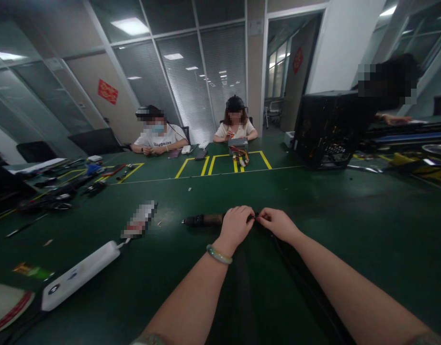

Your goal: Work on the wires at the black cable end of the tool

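Note:
My left hand point(236, 229) and my right hand point(277, 224) meet at the middle of the green mat, their fingertips pinching a thin black cable point(256, 218). Just left of my left hand lies a dark electric screwdriver point(202, 220) with a brown barrel, its chuck pointing left. A wider black cord point(306, 292) runs from under my hands towards me. A pale green bangle point(219, 254) circles my left wrist.
A white power strip point(80, 275) lies to my left, its cord leading to a pixelated plug point(139, 219). Two seated people work at the far side, near a power supply unit point(238, 143) with coloured wires. A black computer case point(326, 129) stands at right.

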Motion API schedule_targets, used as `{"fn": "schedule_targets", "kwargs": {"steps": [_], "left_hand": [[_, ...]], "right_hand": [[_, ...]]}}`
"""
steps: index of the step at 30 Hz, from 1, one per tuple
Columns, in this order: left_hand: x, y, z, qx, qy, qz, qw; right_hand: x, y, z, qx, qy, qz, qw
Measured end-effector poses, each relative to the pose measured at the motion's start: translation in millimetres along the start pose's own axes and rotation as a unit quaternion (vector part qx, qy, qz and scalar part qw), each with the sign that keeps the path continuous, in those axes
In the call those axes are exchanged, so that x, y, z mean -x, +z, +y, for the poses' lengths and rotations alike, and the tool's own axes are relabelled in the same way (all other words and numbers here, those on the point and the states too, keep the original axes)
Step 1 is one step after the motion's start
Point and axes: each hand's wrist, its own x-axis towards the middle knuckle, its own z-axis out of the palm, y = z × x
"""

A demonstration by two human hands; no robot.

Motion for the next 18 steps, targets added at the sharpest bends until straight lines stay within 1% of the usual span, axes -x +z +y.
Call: {"fn": "schedule_targets", "kwargs": {"steps": [4, 9, 15, 18], "left_hand": [[-0.5, 0.0, -1.6, 0.014, 0.011, 0.002, 1.0], [-0.7, 2.1, -3.5, 0.02, -0.005, 0.004, 1.0], [-1.1, 3.0, -5.3, 0.024, 0.009, 0.004, 1.0], [-0.9, 3.2, -4.6, 0.027, 0.0, 0.011, 1.0]], "right_hand": [[-0.2, -0.1, 0.8, -0.014, 0.006, -0.005, 1.0], [-0.5, -0.9, -0.6, -0.022, 0.006, -0.014, 1.0], [-1.6, -1.4, -1.6, -0.023, 0.012, -0.022, 0.999], [-1.2, -1.7, -1.7, -0.024, 0.013, -0.026, 0.999]]}}
